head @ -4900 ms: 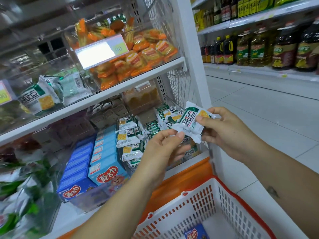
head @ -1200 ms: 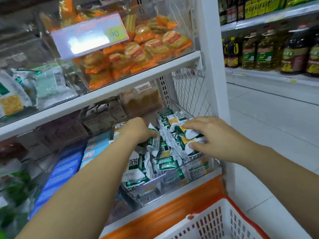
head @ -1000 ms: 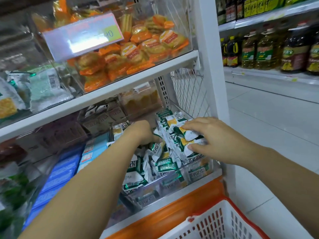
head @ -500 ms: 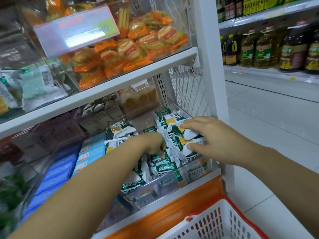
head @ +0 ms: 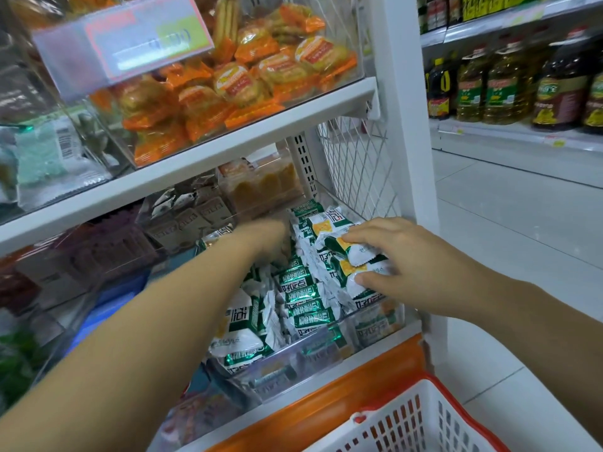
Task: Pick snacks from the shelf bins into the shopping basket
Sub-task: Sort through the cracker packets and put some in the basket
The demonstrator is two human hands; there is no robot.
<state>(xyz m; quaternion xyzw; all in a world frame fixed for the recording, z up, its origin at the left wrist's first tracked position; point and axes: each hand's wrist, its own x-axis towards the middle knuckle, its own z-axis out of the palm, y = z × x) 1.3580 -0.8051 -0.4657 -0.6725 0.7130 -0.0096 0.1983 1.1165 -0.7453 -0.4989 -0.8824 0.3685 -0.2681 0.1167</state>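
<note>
Evidently mid-pick: the right hand [head: 411, 265] pinched snack packets [head: 354, 256] inside the bin [head: 293, 357]; the left hand [head: 267, 238], deeper in the bin, was blurred, fingers unreadable. The basket [head: 424, 415] below the bin showed none yet.

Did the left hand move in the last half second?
Yes. The left hand went further back over the green-and-white snack packets, toward the clear box of yellow cakes behind them.
</note>
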